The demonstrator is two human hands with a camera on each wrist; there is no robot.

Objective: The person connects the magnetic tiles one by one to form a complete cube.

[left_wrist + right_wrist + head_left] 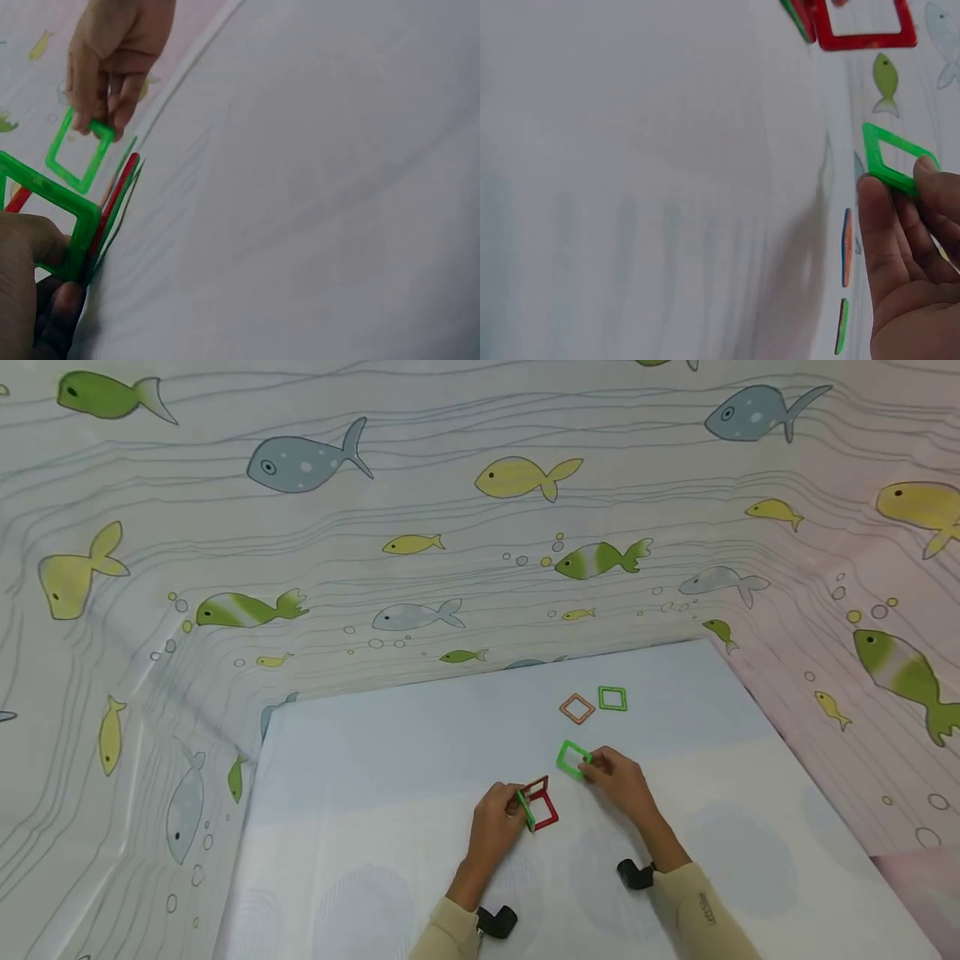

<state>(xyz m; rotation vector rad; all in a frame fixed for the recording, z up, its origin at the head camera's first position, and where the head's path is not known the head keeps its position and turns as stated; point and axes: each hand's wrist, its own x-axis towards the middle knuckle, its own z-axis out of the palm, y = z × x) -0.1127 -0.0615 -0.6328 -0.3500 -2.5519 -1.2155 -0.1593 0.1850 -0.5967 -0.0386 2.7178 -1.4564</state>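
Observation:
My left hand (pixel 495 822) grips a small joined piece of square-frame magnetic building tiles, its thumb and fingers on the upright green tile (pixel 88 214). In that piece a red tile (pixel 546 824) lies flat on the table, and another reddish tile stands tilted at its far side. To the right and slightly farther off, my right hand (pixel 622 781) pinches a single green square tile (pixel 874 150) by one edge, between thumb and fingers. The right wrist view shows that tile raised off the surface. A gap separates it from the joined piece.
Beyond my right hand, an orange square tile (pixel 567 702) and a green square tile (pixel 600 698) lie flat, side by side. The white table (pixel 360 752) meets a fish-patterned wall covering (pixel 420 577) at the back and on both sides.

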